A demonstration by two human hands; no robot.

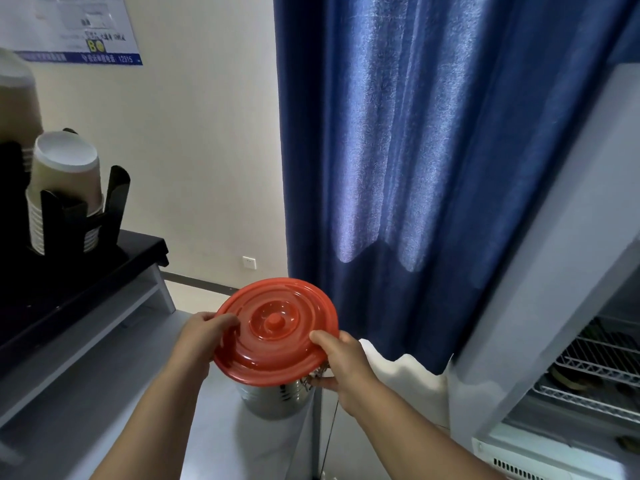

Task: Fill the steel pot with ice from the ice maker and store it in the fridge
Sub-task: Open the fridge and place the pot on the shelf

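Observation:
A steel pot (273, 398) stands at the right end of the grey counter (221, 441). A round orange-red lid (275, 327) with a centre knob covers its top, tilted slightly toward me. My left hand (201, 336) grips the lid's left rim. My right hand (341, 367) holds the lid's right rim, its lower fingers by the pot's side handle. What the pot contains is hidden by the lid. To the right the fridge (588, 368) stands open, with its white door (540, 271) swung toward me and wire shelves (595, 362) showing inside.
A black holder with stacked paper cups (64, 192) sits on a black raised shelf (79, 282) at the left. A blue curtain (433, 150) hangs behind the pot. A narrow gap with a cable separates the counter from the fridge.

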